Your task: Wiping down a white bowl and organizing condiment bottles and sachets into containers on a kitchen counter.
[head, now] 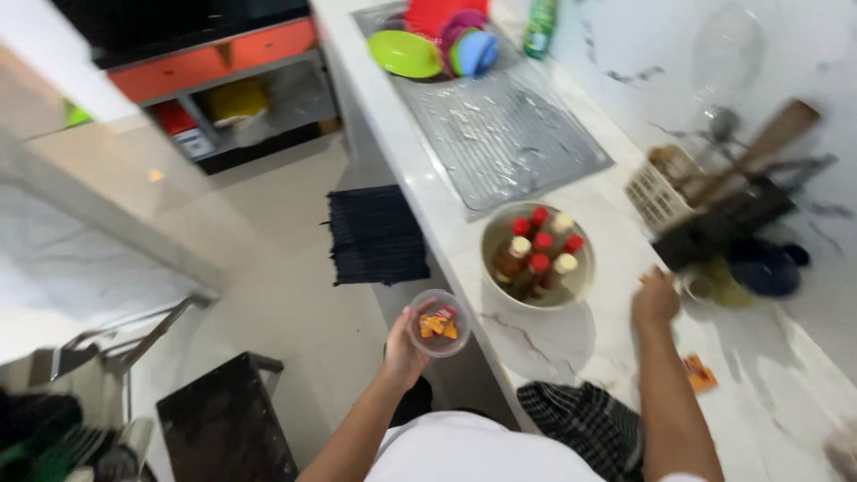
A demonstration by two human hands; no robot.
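My left hand (403, 346) holds a small clear plastic tub (438, 323) with orange and red sachets inside, just off the edge of the white marble counter (571, 344). My right hand (656, 299) reaches across the counter toward a dark knife block and utensil holder (728, 219); its fingers look curled and I see nothing in them. A cream bowl (580, 284) of several small bottles with red and cream caps stands between my two hands.
A steel draining board (509, 134) leads to a sink holding green, red, purple and blue plastic dishes (437, 40). A checked cloth (585, 419) and an orange sachet (699, 372) lie near me. A dark mat (375, 234) lies on the floor, a black stool (223, 428) stands lower left.
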